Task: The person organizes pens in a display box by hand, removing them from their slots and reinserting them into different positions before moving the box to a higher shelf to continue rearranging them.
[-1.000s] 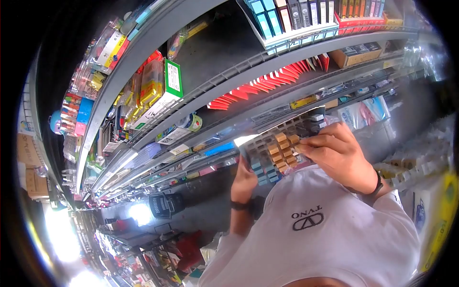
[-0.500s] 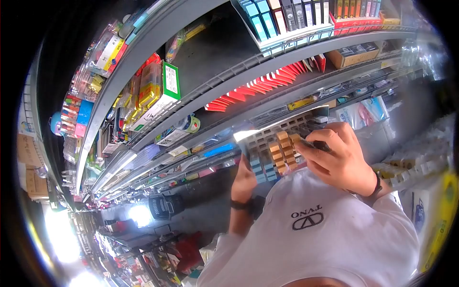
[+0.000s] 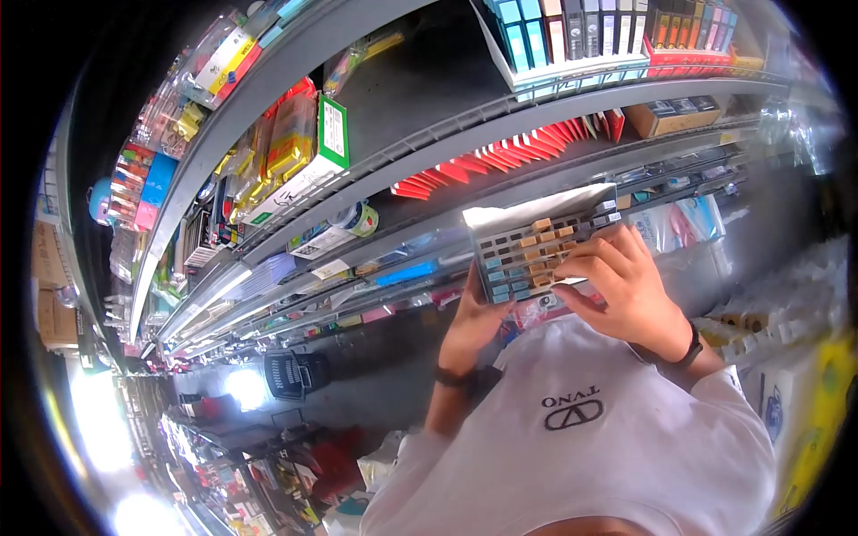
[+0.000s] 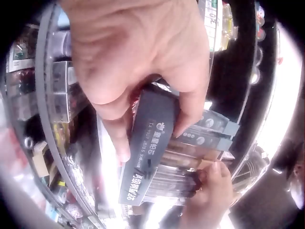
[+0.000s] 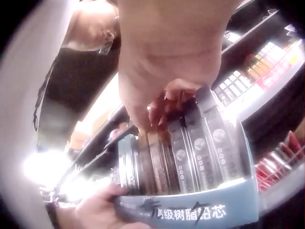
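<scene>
A blue-grey cardboard display box (image 5: pixel 190 212) of pencil lead cases is held up in front of the person's chest. My left hand (image 3: pixel 474 319) grips the box's left end, with thumb and fingers spread round its dark end wall (image 4: pixel 153 136) in the left wrist view. Inside stand rows of slim clear cases with blue, tan (image 3: pixel 543 239) and dark grey caps, among open slots. My right hand (image 3: pixel 619 284) is over the right part of the rows. Its curled fingertips pinch at a tan-capped lead case (image 4: pixel 209 163), partly hidden by the fingers.
Shelves with wire rails curve past behind the box, bearing red packets (image 3: pixel 487 159), upright boxed goods (image 3: pixel 572 36) and a green-and-white carton (image 3: pixel 332 134). A black basket (image 3: pixel 288 375) lies on the floor at lower left. Plastic-wrapped goods (image 3: pixel 769 308) stand close to the right arm.
The box has tilted and lifted, so its capped rows and white inner flap face the head camera. The dark case seen in my right hand half a second ago no longer shows there.
</scene>
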Tool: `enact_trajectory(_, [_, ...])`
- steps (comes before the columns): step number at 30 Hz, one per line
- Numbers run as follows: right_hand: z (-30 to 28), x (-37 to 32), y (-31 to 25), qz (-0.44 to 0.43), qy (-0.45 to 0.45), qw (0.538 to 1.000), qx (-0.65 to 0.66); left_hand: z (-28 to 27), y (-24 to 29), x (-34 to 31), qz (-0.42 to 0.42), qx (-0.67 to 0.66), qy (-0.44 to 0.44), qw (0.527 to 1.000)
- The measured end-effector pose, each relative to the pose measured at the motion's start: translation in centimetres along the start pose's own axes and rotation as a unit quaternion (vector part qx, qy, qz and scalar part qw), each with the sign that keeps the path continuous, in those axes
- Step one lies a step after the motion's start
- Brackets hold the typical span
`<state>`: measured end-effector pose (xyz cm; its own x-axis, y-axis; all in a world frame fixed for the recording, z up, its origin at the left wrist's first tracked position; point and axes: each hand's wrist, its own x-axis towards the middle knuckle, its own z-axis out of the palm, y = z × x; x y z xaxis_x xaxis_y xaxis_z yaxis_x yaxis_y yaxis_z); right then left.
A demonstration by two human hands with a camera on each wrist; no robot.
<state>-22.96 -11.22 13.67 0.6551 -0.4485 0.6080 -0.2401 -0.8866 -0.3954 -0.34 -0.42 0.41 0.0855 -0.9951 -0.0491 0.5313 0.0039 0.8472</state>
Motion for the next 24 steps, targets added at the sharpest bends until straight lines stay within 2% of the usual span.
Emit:
enact_trajectory(2, [0.6, -0.1, 0.1, -0.006, -0.006, 1.0, -0.02, 1.1, 1.2, -0.1, -0.05, -0.069, 0.032, 0.996])
enact_trajectory(8, [2.0, 0.2, -0.1, -0.018, -0.008, 0.999, -0.033, 0.2, 1.6, -0.7, -0.029, -0.065, 0.042, 0.997])
enact_trajectory(11, [2.2, 0.5, -0.7, -0.014, -0.008, 0.999, -0.028, -0.9, 1.1, -1.0, 0.01, -0.048, 0.009, 0.999])
enact_trajectory(17, [2.7, 0.8, -1.3, -0.006, -0.011, 0.999, -0.042, -1.8, 0.6, -0.9, 0.006, -0.037, 0.0, 0.999])
enact_trajectory(20, [2.9, 0.8, -1.4, -0.013, -0.002, 0.999, -0.047, 0.2, 2.1, -0.9, -0.007, -0.021, 0.038, 0.999])
enact_trajectory(24, [2.9, 0.7, -1.6, -0.004, 0.001, 1.0, -0.018, -0.1, 2.0, -1.0, -0.02, -0.013, 0.041, 0.999])
